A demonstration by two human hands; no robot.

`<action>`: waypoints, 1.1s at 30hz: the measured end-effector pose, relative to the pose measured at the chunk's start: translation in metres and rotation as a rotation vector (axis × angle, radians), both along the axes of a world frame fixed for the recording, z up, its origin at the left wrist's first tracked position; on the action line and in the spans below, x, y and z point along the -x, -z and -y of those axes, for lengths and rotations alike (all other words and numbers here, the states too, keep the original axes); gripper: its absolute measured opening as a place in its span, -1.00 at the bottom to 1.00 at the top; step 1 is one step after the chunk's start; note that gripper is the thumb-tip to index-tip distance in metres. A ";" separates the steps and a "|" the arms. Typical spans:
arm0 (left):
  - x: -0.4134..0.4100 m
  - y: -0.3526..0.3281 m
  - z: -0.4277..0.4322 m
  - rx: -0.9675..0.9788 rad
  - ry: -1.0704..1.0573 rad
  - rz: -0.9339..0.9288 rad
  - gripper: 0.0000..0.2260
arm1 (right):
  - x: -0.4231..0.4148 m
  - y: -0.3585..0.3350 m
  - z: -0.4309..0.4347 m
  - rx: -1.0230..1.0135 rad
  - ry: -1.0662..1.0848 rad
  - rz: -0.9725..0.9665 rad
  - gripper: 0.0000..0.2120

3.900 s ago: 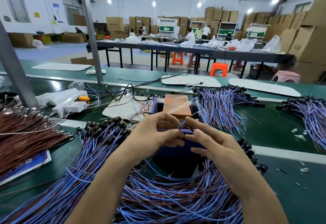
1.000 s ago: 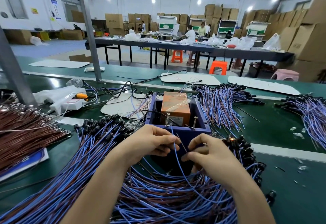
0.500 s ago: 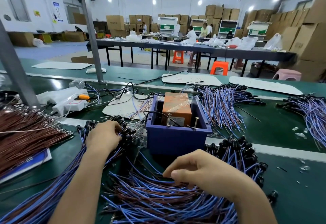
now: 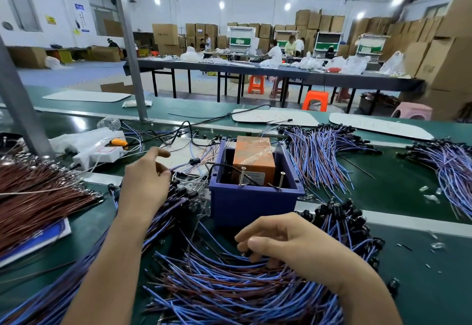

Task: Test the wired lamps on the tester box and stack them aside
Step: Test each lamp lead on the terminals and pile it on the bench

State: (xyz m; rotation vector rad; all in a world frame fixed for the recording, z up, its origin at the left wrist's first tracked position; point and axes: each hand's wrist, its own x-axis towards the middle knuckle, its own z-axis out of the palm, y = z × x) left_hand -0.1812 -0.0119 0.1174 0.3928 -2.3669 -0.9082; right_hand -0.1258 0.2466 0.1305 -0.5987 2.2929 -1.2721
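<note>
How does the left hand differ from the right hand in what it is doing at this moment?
The left hand holds one wired lamp by its wire, left of the blue tester box; the right hand lies low on the wire pile before the box. The left index is stretched out; the right fingers curl down. Both touch blue-purple wires.

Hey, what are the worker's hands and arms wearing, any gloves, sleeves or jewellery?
No gloves: the left hand and right hand are both bare. No rings, watch or wristband show. The left forearm and right forearm are uncovered down to the picture's bottom edge; no sleeve is in view.
</note>
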 end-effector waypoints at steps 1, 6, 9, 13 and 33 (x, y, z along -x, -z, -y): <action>-0.002 -0.003 -0.001 0.003 -0.007 -0.026 -0.73 | 0.000 0.000 0.000 0.005 0.005 -0.005 -0.84; -0.014 -0.024 -0.011 -0.170 0.104 -0.138 -0.81 | -0.001 0.001 0.003 0.125 0.075 -0.099 -0.76; -0.027 -0.035 -0.030 -0.424 0.403 -0.092 -0.86 | -0.001 0.000 0.004 0.259 0.073 -0.156 -0.64; -0.036 -0.035 -0.068 -0.548 0.816 0.086 -0.91 | -0.002 -0.004 0.007 0.478 0.125 -0.157 -0.57; -0.020 -0.012 -0.003 -0.218 0.831 0.593 -0.92 | 0.016 0.018 -0.053 -0.147 1.089 -0.344 -0.64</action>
